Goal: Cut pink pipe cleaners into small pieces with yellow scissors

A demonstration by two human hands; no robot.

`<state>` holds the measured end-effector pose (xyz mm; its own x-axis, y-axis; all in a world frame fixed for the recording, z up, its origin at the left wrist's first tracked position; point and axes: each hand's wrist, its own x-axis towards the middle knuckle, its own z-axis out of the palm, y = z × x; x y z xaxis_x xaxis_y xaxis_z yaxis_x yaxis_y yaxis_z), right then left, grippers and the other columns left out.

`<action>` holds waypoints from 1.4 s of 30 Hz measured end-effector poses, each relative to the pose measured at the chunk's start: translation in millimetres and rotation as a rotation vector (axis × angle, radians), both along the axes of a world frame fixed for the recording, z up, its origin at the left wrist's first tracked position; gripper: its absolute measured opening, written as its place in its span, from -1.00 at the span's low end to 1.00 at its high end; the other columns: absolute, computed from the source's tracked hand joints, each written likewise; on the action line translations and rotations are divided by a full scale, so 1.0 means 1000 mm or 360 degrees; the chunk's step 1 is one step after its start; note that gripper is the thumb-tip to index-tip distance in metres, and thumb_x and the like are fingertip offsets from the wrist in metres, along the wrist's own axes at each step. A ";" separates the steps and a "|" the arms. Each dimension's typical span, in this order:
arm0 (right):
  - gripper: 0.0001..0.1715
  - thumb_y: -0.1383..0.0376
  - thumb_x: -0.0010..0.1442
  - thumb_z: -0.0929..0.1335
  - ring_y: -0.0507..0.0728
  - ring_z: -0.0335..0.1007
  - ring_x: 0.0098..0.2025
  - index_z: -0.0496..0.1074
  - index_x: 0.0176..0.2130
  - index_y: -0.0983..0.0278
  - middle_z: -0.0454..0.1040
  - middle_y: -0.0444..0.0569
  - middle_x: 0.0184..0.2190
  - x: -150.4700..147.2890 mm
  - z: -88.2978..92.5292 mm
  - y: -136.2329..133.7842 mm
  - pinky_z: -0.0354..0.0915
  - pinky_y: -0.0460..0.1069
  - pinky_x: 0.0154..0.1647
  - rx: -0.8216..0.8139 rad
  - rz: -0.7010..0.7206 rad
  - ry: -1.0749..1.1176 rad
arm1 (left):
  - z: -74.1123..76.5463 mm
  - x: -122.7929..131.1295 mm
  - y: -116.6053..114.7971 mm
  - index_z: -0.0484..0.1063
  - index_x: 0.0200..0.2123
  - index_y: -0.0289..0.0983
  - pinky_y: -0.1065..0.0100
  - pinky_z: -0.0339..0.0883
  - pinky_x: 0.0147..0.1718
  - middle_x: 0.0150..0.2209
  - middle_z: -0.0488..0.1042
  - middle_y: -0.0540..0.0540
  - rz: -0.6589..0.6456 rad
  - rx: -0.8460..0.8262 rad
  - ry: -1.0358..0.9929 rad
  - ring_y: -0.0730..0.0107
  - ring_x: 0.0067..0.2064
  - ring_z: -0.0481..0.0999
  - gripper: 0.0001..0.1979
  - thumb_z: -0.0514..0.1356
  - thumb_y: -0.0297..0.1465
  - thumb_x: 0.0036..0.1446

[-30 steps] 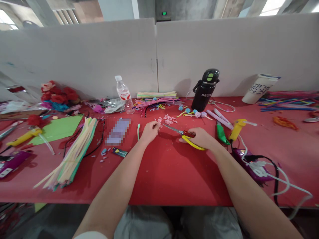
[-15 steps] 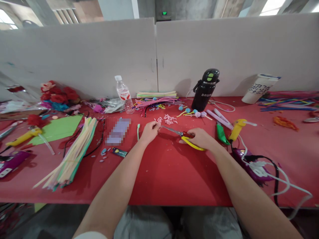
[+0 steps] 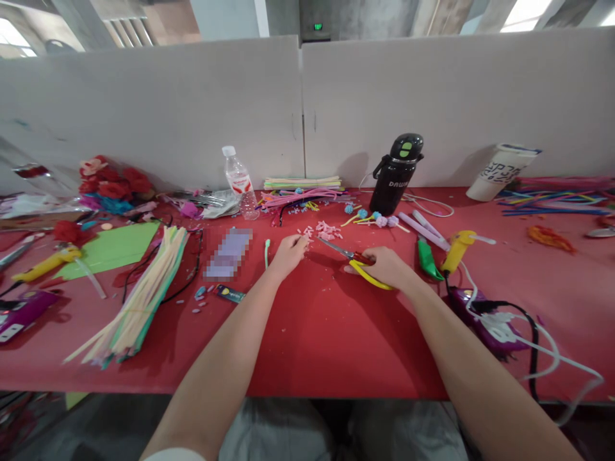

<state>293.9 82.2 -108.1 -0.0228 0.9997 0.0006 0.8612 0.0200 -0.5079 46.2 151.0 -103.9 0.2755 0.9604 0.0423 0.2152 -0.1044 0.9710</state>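
My right hand [image 3: 385, 266] is closed around a pair of scissors [image 3: 344, 252] with red and yellow handles. The blades point left and slightly up, with the tip a little apart from my left hand [image 3: 288, 255]. The fingertips of that left hand are pinched together beside small cut pink pieces [image 3: 327, 230]; whatever they hold is too small to make out. A short pale green stem [image 3: 267, 253] lies just left of the hand. Below it, a dark tube [image 3: 230, 294] is partly covered by my left forearm.
Pipe cleaners [image 3: 144, 291] lie bundled at left, near a yellow glue gun [image 3: 50, 264]. A plastic bottle [image 3: 239, 182] and a black flask [image 3: 396, 176] stand at the back. Another yellow glue gun [image 3: 456, 251] and a purple power strip [image 3: 490, 323] with cables are at right.
The scissor tip has shifted slightly right, away from my left fingertips. My left hand has stayed almost in place, and other things lie as before.
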 end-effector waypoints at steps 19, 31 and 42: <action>-0.29 -0.30 -0.16 0.34 -0.02 -0.10 -0.54 0.13 -0.59 0.26 0.02 -0.20 -0.61 -0.007 0.006 -0.004 -0.15 -0.07 -0.56 0.0064 0.0096 0.0069 | -0.007 -0.002 0.006 0.14 -0.56 -0.26 0.46 -0.10 -0.66 -0.63 0.11 0.07 0.0112 0.0021 -0.0018 0.61 -0.65 0.08 -0.64 0.04 -0.13 0.11; -0.30 -0.26 -0.15 0.36 -0.03 -0.09 -0.56 0.11 -0.61 0.27 0.08 -0.20 -0.64 -0.006 0.001 -0.002 -0.17 -0.07 -0.58 0.0108 0.0126 0.0008 | -0.005 -0.001 0.003 0.14 -0.56 -0.27 0.48 -0.08 -0.64 -0.62 0.12 0.08 0.0084 0.0030 0.0022 0.61 -0.63 0.09 -0.62 0.04 -0.10 0.10; -0.31 -0.25 -0.13 0.36 -0.03 -0.09 -0.57 0.12 -0.62 0.27 0.08 -0.21 -0.65 -0.007 0.002 -0.002 -0.16 -0.07 -0.58 0.0111 0.0107 -0.0010 | 0.001 0.001 0.000 0.14 -0.58 -0.27 0.49 -0.08 -0.64 -0.63 0.13 0.08 0.0067 -0.0040 -0.0011 0.62 -0.64 0.09 -0.66 0.06 -0.16 0.08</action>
<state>286.9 80.6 -106.2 -0.0904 0.9935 0.0698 0.8598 0.1133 -0.4979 47.0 150.8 -103.2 0.2345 0.9719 0.0195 0.2120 -0.0707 0.9747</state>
